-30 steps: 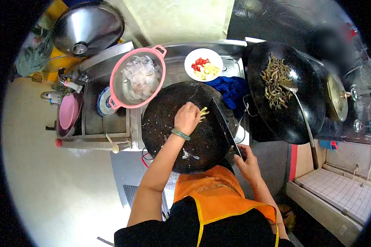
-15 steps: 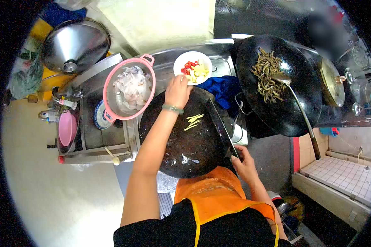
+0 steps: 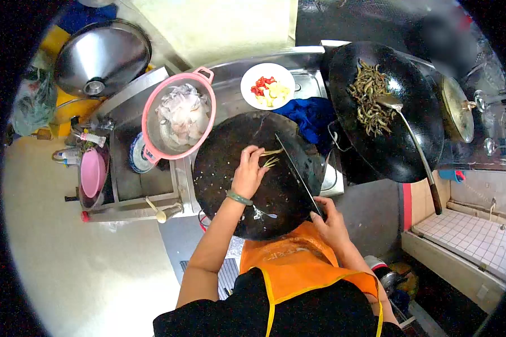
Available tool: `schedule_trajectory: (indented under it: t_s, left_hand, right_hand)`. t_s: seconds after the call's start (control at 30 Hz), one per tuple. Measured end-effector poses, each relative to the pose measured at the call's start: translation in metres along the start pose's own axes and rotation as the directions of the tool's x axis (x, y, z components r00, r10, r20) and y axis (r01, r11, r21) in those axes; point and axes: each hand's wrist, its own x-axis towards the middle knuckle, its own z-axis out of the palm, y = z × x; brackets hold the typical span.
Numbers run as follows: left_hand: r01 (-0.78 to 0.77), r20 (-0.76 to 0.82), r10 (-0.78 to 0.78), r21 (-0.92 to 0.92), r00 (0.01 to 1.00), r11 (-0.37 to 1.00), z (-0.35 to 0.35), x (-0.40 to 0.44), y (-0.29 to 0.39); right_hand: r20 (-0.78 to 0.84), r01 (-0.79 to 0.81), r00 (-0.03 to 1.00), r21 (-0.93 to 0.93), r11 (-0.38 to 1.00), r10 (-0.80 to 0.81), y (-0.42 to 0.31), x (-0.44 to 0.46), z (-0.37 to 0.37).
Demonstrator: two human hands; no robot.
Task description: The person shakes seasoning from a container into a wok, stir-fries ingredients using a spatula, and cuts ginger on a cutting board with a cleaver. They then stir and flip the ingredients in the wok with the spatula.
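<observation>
"Steel worktop in the head view, with a round, dark chopping board at its near edge. What else is about?"

"White plate and pink colander beyond the board, and a wok off to the right."

"And the pale strips?"

"On the board, right by the left hand's fingertips, between that hand and the knife. So the left hand is the nearer one."

"Which way do they lie?"

"Roughly crosswise, long axis running from the fingers toward the blade. One ends very close to it; whether they touch, I can't tell."

"How's each grip?"

"The right hand is wrapped around the handle end, blade slanting forward and leftward over the board. The left has its fingers bent close together, a strip jutting past them. Pinched or merely lying under, I can't tell."
</observation>
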Motion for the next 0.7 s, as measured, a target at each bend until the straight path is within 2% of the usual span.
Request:
schedule_trajectory:
  t_s: [0.07, 0.1, 0.2, 0.23, 0.33, 0.37, 0.47, 0.5, 0.63, 0.7]
  left_hand:
    - [0.059, 0.006, -0.058, -0.058, 0.998, 0.997, -0.003, 0.004, 0.003]
    - [-0.013, -0.005, 0.013, -0.015, 1.0, 1.0, -0.001, 0.006, -0.002]
    - [-0.136, -0.039, 0.133, -0.059, 0.99, 0.989, 0.002, 0.007, -0.01]
    - [-0.128, -0.007, 0.127, -0.019, 0.992, 0.992, 0.001, 0.008, -0.011]
    - [-0.228, -0.068, 0.239, 0.141, 0.969, 0.963, -0.004, 0.015, -0.01]
    - [-0.222, 0.009, 0.222, 0.117, 0.975, 0.968, -0.008, 0.016, -0.011]
    - [-0.25, 0.037, 0.247, 0.163, 0.968, 0.955, -0.006, 0.015, -0.015]
    - [-0.255, -0.052, 0.266, 0.16, 0.963, 0.954, -0.004, 0.013, -0.012]
    - [-0.288, -0.169, 0.326, 0.215, 0.93, 0.933, 0.007, 0.01, -0.016]
    - [-0.295, -0.192, 0.338, 0.222, 0.921, 0.929, 0.008, 0.009, -0.016]
  right_hand:
    - [-0.012, 0.016, 1.0, -0.004, 1.0, -0.016, 0.004, -0.002, 0.002]
    - [-0.011, 0.006, 1.0, -0.003, 1.0, -0.006, 0.002, -0.002, 0.002]
    - [-0.041, 0.01, 0.999, 0.0, 1.0, -0.01, 0.002, -0.001, 0.004]
    - [-0.059, 0.015, 0.998, 0.002, 1.0, -0.014, 0.003, -0.002, 0.004]
    - [-0.025, 0.008, 1.0, -0.008, 1.0, -0.009, 0.01, 0.0, 0.005]
    - [-0.024, 0.004, 1.0, 0.0, 1.0, -0.004, 0.009, -0.001, 0.005]
    - [-0.025, -0.007, 1.0, 0.003, 1.0, 0.007, 0.001, -0.003, 0.006]
    - [-0.03, -0.011, 0.999, -0.011, 1.0, 0.011, -0.001, -0.006, 0.007]
    - [0.0, 0.088, 0.996, -0.05, 0.995, -0.088, -0.011, -0.018, 0.01]
    - [0.04, 0.068, 0.997, -0.035, 0.997, -0.067, -0.013, -0.022, 0.013]
